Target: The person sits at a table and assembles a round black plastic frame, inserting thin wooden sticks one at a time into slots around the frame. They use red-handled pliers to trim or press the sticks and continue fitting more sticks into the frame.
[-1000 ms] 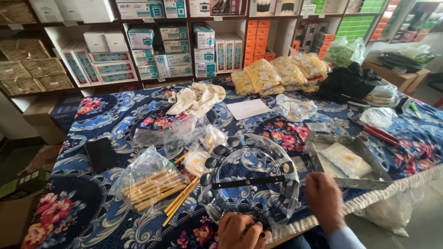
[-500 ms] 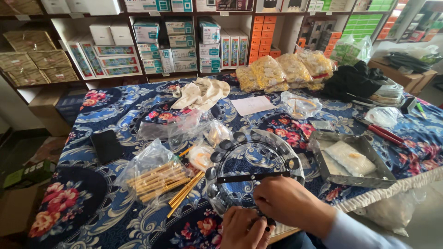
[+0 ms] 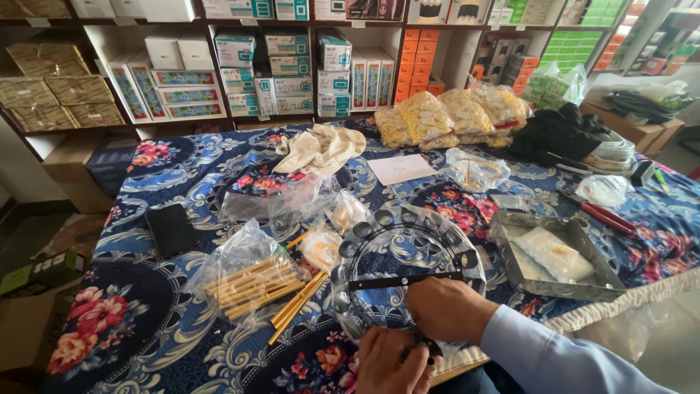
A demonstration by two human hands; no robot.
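Note:
A round clear plastic ring (image 3: 408,248) with black cup-shaped holders around its rim lies on the blue floral tablecloth (image 3: 182,182), a black bar (image 3: 401,280) across it. My right hand (image 3: 445,306) rests on the ring's near rim, fingers curled over it. My left hand (image 3: 386,361) is just below, pinching a small black part at the ring's near edge. A clear bag of wooden sticks (image 3: 244,277) and some loose sticks (image 3: 295,306) lie left of the ring.
A metal tray (image 3: 561,288) with a clear packet sits to the right. A black phone (image 3: 170,228), crumpled clear bags (image 3: 292,201), a beige cloth (image 3: 317,149), white paper (image 3: 401,168) and bags of yellow parts (image 3: 445,117) lie farther back. Shelves of boxes (image 3: 255,73) line the wall.
My right hand has moved left from beside the tray onto the ring's near rim, meeting my left hand there. The view has tilted down slightly.

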